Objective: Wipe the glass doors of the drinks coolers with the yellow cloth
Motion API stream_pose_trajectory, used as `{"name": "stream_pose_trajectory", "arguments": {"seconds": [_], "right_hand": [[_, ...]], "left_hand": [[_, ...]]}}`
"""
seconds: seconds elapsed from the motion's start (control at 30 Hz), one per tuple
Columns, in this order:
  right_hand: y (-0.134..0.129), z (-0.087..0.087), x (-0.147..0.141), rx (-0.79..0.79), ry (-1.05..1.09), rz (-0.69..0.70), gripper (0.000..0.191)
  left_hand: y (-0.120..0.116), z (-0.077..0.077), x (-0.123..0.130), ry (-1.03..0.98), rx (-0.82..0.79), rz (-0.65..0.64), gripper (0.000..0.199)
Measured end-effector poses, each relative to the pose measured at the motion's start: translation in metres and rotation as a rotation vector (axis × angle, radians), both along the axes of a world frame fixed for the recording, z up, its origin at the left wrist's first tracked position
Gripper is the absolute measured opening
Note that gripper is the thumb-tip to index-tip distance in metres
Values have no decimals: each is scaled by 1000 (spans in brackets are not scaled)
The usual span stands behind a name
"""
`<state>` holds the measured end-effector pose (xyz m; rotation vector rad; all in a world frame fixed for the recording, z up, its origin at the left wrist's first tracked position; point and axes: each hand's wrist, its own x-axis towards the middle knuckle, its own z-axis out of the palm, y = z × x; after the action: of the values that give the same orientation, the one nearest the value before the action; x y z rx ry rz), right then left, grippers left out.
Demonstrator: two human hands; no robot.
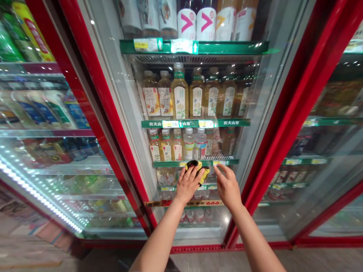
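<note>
At the far left, a shelf of green and yellow plastic bottles (34, 32) stands above a row of white-capped bottles with blue labels (39, 107), and a bright white light strip (36, 196) slants below. To their right, a glossy red metal frame (102, 105) edges the clear glass door (204, 223) of the middle cooler.

Behind this door, amber tea bottles with pale labels (179, 94) stand upright on a shelf fronted by a green strip with white characters (195, 123); smaller bottles fill the shelf beneath.

Low in the middle, the left hand (187, 185) lies over a bunched yellow and black cloth (204, 174), its fingers a little spread on top and its thumb along the cloth's right side. The grip is a loose one, holding the cloth in front of the lower shelves, seemingly against the glass.

Just right of the cloth, the right hand (229, 187) holds nothing visible; its fingers are half bent, with a moderate gap between index finger and thumb. Whether its fingertips touch the glass I cannot tell.

Farther right, a broad red door frame (283, 124) leans diagonally, with dimmer shelves of bottles (293, 174) beyond it.
</note>
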<state>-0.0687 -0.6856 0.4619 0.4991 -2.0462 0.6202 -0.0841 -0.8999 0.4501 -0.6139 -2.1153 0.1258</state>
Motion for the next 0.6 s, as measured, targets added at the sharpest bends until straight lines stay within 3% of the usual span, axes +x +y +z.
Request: {"name": "stream_pose_trajectory", "arguments": {"seconds": [0.07,0.1,0.23,0.3,0.33,0.4,0.5,0.57,0.6], "right_hand": [[9,0,-1,-6,-2,4,57],[14,0,-1,-13,-3,3,57],[30,5,-2,-42,-15,-5,58],[37,7,-2,-44,-20,-1,58],[40,8,-2,-43,-22,0,58],[46,8,-2,-40,-25,-2,58],[56,4,-2,-30,-34,1,59],[63,0,-3,-24,-44,8,60],[67,-1,-3,-26,-48,10,60]], "left_hand": [[-10,-9,5,3,82,65,84],[-11,-6,5,21,152,105,84],[22,41,-12,136,372,172,86],[49,56,-22,137,347,137,86],[60,56,-25,125,306,112,87],[72,40,-24,80,184,53,88],[62,-2,-12,-11,0,-25,85],[49,-19,-4,-39,5,-5,82],[44,-20,-2,-30,56,30,82]]}}
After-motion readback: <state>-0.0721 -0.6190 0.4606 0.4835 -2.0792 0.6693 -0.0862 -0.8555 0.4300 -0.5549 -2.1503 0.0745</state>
